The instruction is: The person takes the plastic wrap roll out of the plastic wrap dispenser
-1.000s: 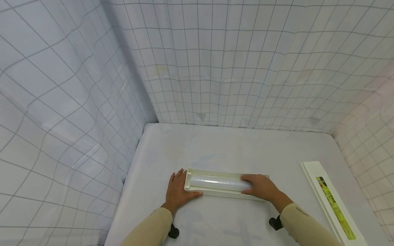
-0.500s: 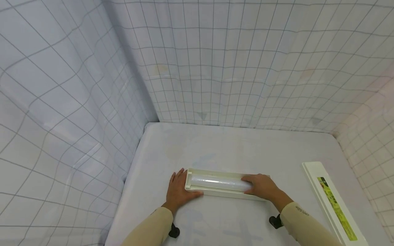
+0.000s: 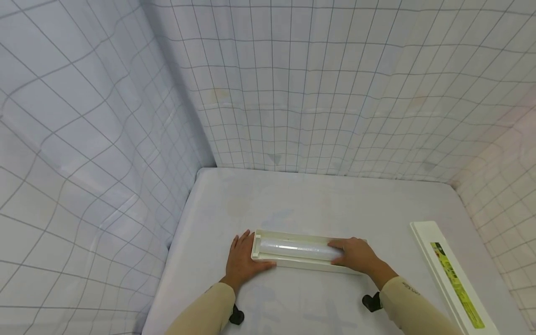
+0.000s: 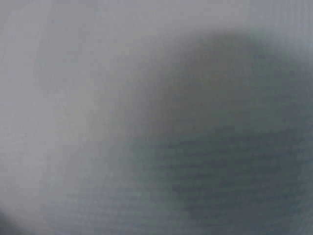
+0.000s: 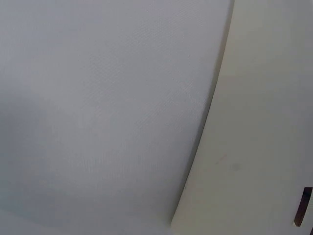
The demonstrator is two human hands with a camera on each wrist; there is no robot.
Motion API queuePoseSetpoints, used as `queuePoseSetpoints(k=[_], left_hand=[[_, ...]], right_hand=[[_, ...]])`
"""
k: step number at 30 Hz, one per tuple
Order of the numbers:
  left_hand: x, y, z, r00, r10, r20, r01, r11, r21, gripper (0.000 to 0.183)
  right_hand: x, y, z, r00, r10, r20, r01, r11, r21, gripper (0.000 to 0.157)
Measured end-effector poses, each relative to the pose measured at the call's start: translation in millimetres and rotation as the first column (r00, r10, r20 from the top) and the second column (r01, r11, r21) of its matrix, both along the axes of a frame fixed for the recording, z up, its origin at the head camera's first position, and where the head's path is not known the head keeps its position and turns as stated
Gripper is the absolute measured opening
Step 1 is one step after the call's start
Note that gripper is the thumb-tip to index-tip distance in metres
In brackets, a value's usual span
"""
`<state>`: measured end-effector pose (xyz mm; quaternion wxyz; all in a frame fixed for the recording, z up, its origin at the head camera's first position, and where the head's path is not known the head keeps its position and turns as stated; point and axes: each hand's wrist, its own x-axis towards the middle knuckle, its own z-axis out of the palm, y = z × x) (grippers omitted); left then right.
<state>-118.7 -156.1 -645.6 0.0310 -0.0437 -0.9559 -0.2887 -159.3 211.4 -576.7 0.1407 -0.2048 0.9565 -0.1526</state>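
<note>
A long off-white plastic box [image 3: 301,266] lies across the table, its top uncovered. Inside it is a clear, glossy roll of plastic wrap [image 3: 295,248]. My left hand [image 3: 241,262] rests against the box's left end, fingers extended and thumb along the near side. At the other end my right hand [image 3: 356,253] grips the roll, fingers on its far side and thumb on its near side; the hand hides that end. The left wrist view is a dark blur. In the right wrist view a cream panel [image 5: 244,122] shows, box or lid unclear.
A long white lid [image 3: 452,274] with a yellow-green label lies slanted on the table's right side. White grid-patterned cloth [image 3: 284,93] hangs at the back and both sides. Black wrist-worn devices [image 3: 371,302] sit under the sleeves.
Both hands, the box and the roll stay almost where they were. The black device at the right wrist has shifted slightly left.
</note>
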Motion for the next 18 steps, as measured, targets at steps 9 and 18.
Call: queuePoseSetpoints(k=[9, 18], left_hand=[[0.9, 1.7, 2.9, 1.000, 0.001, -0.008, -0.001, 1.000, -0.013, 0.108], [3.0, 1.8, 7.2, 1.000, 0.005, -0.009, -0.005, 1.000, -0.005, 0.108]], right_hand=[[1.2, -1.3, 5.5, 1.000, -0.013, 0.007, 0.013, 1.000, -0.013, 0.059], [1.3, -2.0, 5.8, 1.000, -0.011, 0.005, 0.011, 1.000, -0.016, 0.059]])
